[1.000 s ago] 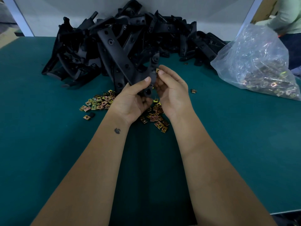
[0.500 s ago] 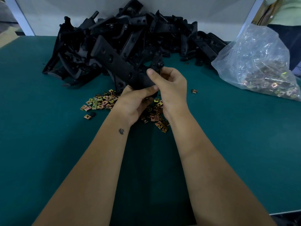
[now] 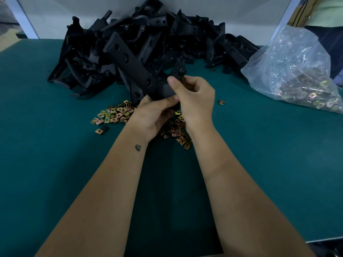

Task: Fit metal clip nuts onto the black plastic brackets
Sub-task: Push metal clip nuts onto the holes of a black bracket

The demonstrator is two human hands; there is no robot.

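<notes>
Since half a second ago the right hand has curled tighter over the bracket's short arm, while the long arm stays tilted up and to the left. At far left on the green bench (image 3: 46,164), a heap of black brackets (image 3: 89,58) is piled against the back wall. Loose clip nuts (image 3: 113,115) lie scattered in front of it, just beside the wrists. Both forearms reach forward and converge at the centre. The left hand (image 3: 152,114) is closed around the lower end of the held bracket (image 3: 133,65) from beneath, thumb laid across its front. The right hand (image 3: 194,101) is folded into a loose fist on the bracket's short arm, thumb pressed on its face; whether it pinches a nut is hidden. Further right lies one stray nut (image 3: 221,102), then a clear plastic bag (image 3: 289,58) of nuts.
</notes>
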